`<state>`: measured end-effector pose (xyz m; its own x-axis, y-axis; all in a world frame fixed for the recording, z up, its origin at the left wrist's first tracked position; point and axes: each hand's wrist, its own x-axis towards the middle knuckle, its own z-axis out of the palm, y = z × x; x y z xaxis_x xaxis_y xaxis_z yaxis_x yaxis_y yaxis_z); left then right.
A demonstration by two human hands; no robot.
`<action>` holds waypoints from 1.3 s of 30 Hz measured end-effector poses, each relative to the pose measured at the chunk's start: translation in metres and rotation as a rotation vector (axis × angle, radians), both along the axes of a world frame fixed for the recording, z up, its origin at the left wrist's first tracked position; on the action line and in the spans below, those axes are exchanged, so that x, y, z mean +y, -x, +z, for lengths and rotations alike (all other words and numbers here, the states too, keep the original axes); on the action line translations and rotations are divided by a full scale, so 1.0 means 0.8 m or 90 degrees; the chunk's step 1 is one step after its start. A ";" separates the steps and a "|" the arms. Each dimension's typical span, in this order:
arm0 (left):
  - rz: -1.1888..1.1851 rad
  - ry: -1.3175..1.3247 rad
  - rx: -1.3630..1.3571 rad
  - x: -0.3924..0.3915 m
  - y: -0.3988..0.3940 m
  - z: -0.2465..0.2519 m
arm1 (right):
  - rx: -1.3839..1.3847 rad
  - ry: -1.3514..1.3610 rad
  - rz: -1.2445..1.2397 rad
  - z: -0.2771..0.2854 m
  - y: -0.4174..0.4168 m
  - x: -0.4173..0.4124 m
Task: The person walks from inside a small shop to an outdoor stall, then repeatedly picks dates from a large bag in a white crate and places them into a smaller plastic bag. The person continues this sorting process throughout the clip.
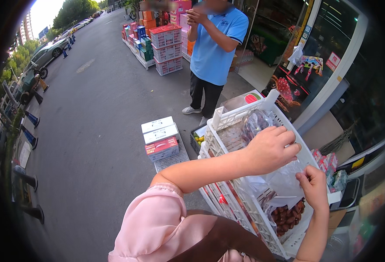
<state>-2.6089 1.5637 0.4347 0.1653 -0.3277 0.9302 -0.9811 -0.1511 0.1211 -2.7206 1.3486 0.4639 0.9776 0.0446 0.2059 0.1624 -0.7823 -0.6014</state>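
Note:
A clear plastic bag (285, 178) hangs between my two hands over a white plastic crate (261, 209). My left hand (272, 149), reaching across from the left, pinches its upper part with curled fingers. Lower right, my right hand (313, 185) grips the bag's edge between thumb and finger. Beneath the bag, reddish-brown dates (287, 217) lie in the near part of the crate, partly covered by plastic. Another filled clear bag (256, 124) with dark contents sits at the crate's far end, just beyond my left hand.
A person in a blue shirt (217, 46) stands beyond the crates. White and red cartons (161, 144) rest on a low grey platform at centre. Stacked red-lidded baskets (167, 49) stand farther off. A glass shop door (330, 42) is at right; traffic cones (30, 136) line the left.

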 end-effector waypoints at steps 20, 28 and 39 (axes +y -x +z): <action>-0.847 0.541 1.046 0.057 0.040 -0.106 | -0.016 -0.457 0.008 -0.042 -0.026 -0.016; 0.114 0.167 0.471 0.085 0.025 -0.098 | -0.034 -0.858 -0.095 0.005 -0.034 -0.062; 0.149 -0.126 0.381 0.029 0.006 -0.070 | -0.022 0.105 -0.059 0.026 -0.023 0.050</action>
